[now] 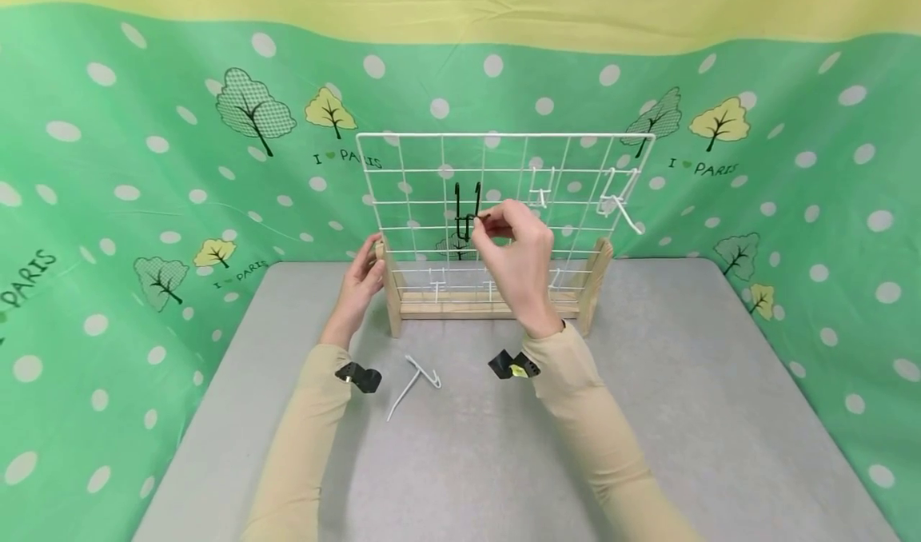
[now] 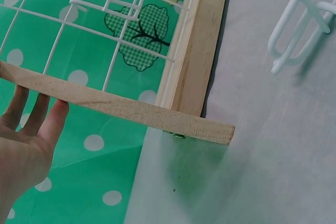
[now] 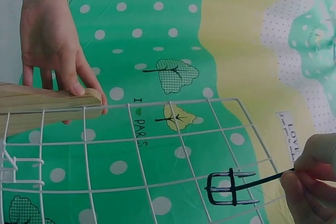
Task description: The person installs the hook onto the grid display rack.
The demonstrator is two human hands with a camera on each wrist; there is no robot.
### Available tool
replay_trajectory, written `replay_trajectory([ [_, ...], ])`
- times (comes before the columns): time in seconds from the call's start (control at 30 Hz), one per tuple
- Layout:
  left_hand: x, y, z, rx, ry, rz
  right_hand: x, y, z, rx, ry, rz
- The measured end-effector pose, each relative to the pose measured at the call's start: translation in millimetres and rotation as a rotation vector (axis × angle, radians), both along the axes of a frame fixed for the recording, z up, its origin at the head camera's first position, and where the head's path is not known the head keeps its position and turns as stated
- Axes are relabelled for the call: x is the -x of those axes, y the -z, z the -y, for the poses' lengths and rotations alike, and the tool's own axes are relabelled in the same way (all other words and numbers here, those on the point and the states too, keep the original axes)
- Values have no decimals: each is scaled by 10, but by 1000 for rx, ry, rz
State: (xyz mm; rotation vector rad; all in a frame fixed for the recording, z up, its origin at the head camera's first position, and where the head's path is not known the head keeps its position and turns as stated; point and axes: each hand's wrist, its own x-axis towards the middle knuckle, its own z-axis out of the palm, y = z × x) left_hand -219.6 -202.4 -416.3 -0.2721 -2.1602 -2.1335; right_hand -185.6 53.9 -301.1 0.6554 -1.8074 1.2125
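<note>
A white wire grid (image 1: 446,135) stands upright in a wooden stand (image 1: 392,294). My right hand (image 1: 521,258) pinches the end of a black double-wire hook's (image 3: 234,188) prong between thumb and fingertips. The hook's back frame lies against the grid, left of centre; whether it is caught on a wire I cannot tell. My left hand (image 1: 358,284) holds the stand's left post, thumb on one side and fingers on the other, as the right wrist view shows. On the table before the stand lies a loose white hook (image 1: 424,372).
White hooks (image 1: 615,200) hang at the grid's upper right, one (image 1: 540,197) nearer the middle. Several smaller white hooks (image 1: 437,284) sit low on the grid. A grey table (image 1: 691,414) carries everything, with a green and yellow patterned curtain (image 1: 180,230) behind and at both sides.
</note>
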Motion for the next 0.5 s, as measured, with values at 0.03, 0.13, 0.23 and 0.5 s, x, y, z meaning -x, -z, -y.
replay_trajectory([
  [0.03, 0, -2, 0, 3, 0, 1, 6, -12, 3, 1, 0, -5],
  [0.13, 0, -3, 1, 7, 0, 1, 29, -48, 8, -8, 9, -25],
  [0.23, 4, -5, 0, 9, 1, -5, 54, -79, 13, 3, 7, -45],
  [0.5, -2, -1, -4, 5, -1, 9, 113, -136, 15, -3, -12, -68],
])
